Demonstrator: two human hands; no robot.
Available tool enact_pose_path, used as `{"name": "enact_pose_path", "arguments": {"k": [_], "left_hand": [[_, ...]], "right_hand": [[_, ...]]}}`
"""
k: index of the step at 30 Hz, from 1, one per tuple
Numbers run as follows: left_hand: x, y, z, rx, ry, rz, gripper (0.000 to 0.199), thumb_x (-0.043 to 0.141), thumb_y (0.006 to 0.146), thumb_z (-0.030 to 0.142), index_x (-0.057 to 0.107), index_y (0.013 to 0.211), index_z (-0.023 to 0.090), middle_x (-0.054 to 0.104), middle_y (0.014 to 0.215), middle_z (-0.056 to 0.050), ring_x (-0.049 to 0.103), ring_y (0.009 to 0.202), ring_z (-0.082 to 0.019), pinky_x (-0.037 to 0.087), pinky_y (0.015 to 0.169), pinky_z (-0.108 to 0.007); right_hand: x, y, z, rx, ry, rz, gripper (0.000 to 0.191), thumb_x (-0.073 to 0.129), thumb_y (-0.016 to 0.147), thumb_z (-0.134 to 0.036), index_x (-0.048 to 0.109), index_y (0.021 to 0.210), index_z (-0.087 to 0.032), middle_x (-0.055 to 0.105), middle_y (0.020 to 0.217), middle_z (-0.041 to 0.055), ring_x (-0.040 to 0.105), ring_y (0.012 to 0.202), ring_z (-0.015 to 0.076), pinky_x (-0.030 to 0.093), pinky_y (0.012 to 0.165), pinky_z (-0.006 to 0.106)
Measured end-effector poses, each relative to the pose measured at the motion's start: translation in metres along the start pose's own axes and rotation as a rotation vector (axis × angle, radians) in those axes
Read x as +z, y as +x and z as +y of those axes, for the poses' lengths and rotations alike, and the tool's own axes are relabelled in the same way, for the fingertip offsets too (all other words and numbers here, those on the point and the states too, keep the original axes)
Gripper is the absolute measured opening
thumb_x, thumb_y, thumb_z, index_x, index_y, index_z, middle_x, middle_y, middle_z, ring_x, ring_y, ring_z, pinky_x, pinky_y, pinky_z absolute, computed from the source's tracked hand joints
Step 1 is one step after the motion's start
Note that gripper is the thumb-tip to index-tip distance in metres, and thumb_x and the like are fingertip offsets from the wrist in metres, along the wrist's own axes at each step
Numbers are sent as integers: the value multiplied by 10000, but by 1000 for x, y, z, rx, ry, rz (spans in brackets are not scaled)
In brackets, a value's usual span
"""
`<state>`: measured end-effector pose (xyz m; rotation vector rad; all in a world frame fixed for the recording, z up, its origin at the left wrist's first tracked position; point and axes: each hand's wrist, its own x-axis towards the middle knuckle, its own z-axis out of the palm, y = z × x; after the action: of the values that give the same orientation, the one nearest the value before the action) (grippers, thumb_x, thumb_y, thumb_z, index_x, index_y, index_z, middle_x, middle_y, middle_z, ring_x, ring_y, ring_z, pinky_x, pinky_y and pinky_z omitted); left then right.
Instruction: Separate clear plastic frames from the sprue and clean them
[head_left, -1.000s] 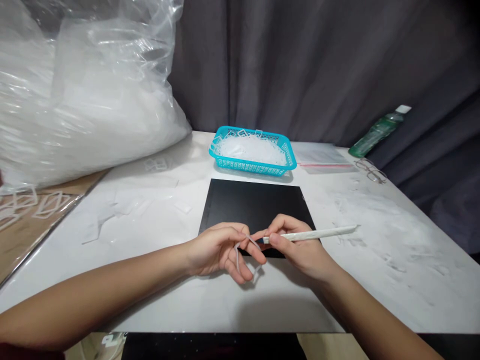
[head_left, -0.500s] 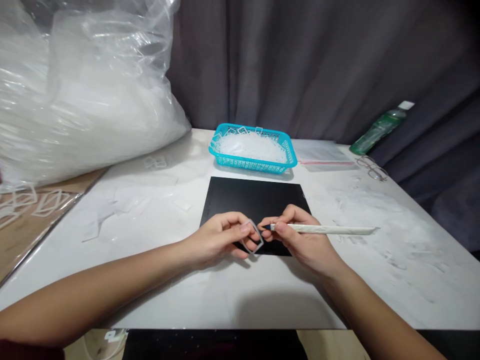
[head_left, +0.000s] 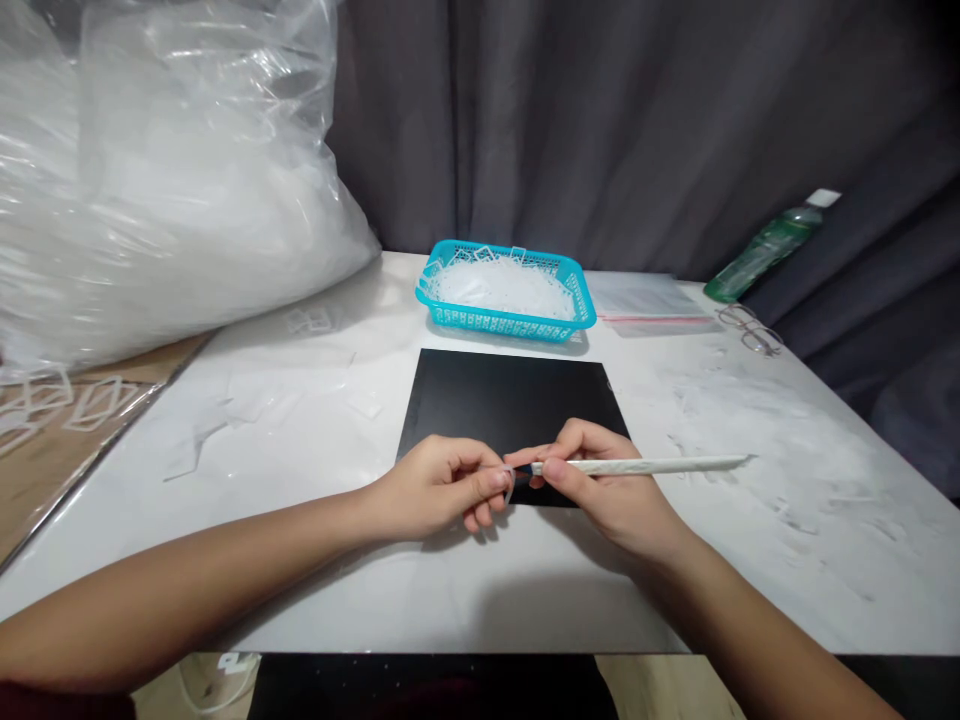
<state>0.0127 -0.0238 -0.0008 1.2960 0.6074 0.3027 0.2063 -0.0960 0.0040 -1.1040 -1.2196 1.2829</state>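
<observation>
My left hand [head_left: 448,485] pinches a small translucent frame [head_left: 511,486] between thumb and fingers, over the near edge of a black mat [head_left: 510,400]. The frame is turned nearly edge-on. In my right hand [head_left: 600,480] is a white-wrapped pen-like tool [head_left: 660,465], lying almost level, its dark tip pointing left. That tip is right beside the frame; whether they touch cannot be made out. Beyond the mat, a turquoise basket [head_left: 510,325] holds a heap of white and clear pieces, with several square frames at its back rim.
A large clear plastic bag [head_left: 187,200] fills the back left. Loose frames [head_left: 101,403] lie on brown board at left. Zip bags [head_left: 652,305], glasses [head_left: 750,330] and a green bottle [head_left: 772,250] stand or lie at back right. Clear scraps are scattered on the white table [head_left: 300,580].
The frame in my left hand has turned from facing the camera to nearly edge-on. My left fingers have curled in more, and the pen-like tool's tip is now closer to the frame.
</observation>
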Motion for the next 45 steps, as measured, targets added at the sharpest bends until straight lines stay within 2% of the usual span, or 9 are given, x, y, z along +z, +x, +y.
{"name": "enact_pose_path", "arguments": {"k": [7, 11, 14, 17, 29, 33, 37, 41, 45], "left_hand": [[-2, 1, -4, 26, 104, -23, 315, 560, 870, 445, 586, 841, 132, 593, 690, 1, 562, 561, -75, 476, 485, -179], [-10, 3, -8, 357, 440, 275, 341, 690, 773, 406, 552, 989, 181, 593, 974, -57, 580, 822, -145, 522, 621, -243], [-13, 4, -8, 505, 709, 348, 249, 658, 810, 395, 573, 769, 165, 584, 834, -33, 555, 752, -132, 468, 616, -225], [-12, 3, -5, 477, 793, 225, 323, 496, 930, 369, 638, 730, 159, 612, 699, -19, 565, 660, -115, 428, 622, -222], [-12, 4, -4, 425, 865, 267, 338, 470, 933, 339, 617, 695, 151, 571, 603, 4, 492, 547, -89, 351, 535, -197], [-13, 1, -4, 412, 754, 250, 261, 515, 892, 296, 626, 711, 143, 644, 653, -17, 540, 541, -90, 384, 513, -186], [-26, 7, -2, 384, 629, 325, 309, 491, 890, 300, 526, 622, 150, 697, 754, -68, 661, 720, -154, 482, 605, -214], [-53, 26, 2, 339, 880, 380, 350, 399, 947, 368, 581, 742, 151, 693, 826, -71, 659, 829, -183, 510, 747, -290], [-75, 34, 10, 356, 1018, 382, 332, 419, 940, 372, 660, 863, 157, 624, 1145, -115, 553, 1097, -244, 388, 996, -399]], "right_hand": [[0, 0, -1, 2, -40, 19, 125, 647, 860, -263, 565, 781, -213, 750, 952, 19, 699, 859, 138, 541, 767, 262], [4, 1, 4, -56, -100, 142, 137, 642, 861, -277, 555, 772, -219, 745, 956, 19, 700, 853, 153, 544, 773, 291], [11, -1, 12, -131, -220, 286, 120, 640, 857, -273, 571, 769, -229, 740, 974, 17, 693, 903, 169, 535, 792, 300], [19, -3, 19, -189, -305, 274, 53, 622, 862, -257, 600, 815, -250, 738, 994, 21, 693, 929, 194, 541, 784, 318], [12, 6, 35, -617, -768, 214, 237, 527, 874, -113, 576, 1031, -284, 687, 1093, 47, 647, 983, 224, 503, 882, 379], [-26, 18, 21, -592, -984, 562, 140, 502, 898, -187, 569, 1004, -250, 682, 1106, 84, 641, 1016, 243, 482, 892, 387], [-107, 10, -3, -356, -1225, 1064, 114, 465, 905, -292, 563, 910, -235, 699, 963, 124, 659, 869, 272, 466, 743, 383], [-183, -14, -5, 48, -1404, 1026, 130, 563, 803, -335, 518, 698, -272, 504, 489, 22, 471, 436, 205, 340, 495, 353], [-192, -18, 1, 55, -1455, 947, 206, 620, 743, -323, 498, 586, -269, 475, 479, 17, 406, 406, 178, 311, 487, 352]]}}
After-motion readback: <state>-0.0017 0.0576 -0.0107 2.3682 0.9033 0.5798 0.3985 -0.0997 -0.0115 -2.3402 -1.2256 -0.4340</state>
